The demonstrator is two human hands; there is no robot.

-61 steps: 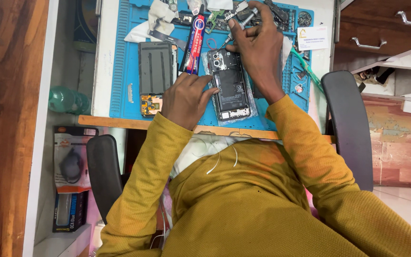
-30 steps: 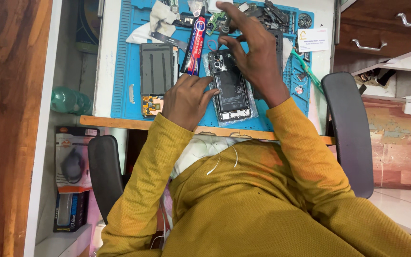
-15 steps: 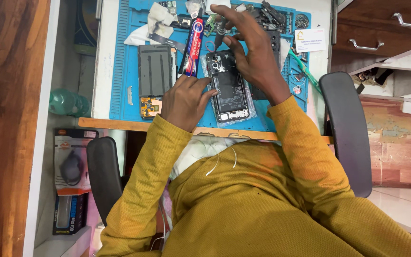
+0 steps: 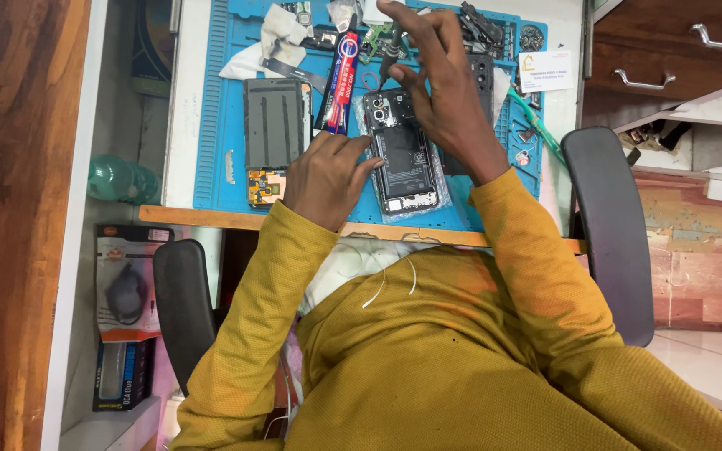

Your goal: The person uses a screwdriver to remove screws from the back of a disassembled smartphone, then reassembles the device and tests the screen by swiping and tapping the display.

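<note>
Opened phone (image 4: 400,159) is lying back-up on the blue work mat (image 4: 219,100), internals and battery exposed, directly ahead of the person in the yellow sleeves. Left hand (image 4: 327,177) is resting on the mat with its fingers curled, fingertips pressing against the phone's left edge; it is bracing, not clamping anything. Right hand (image 4: 444,92) is hovering over the phone's upper end near the camera module, thumb and forefinger pinched together on a thin dark tool (image 4: 390,52), likely tweezers, whose tip is pointing down toward the phone's top; whether the tip is touching cannot be told. A detached dark panel (image 4: 273,124) is lying just left of the left hand. A red-and-blue glue tube (image 4: 340,79) is lying between panel and phone.
</note>
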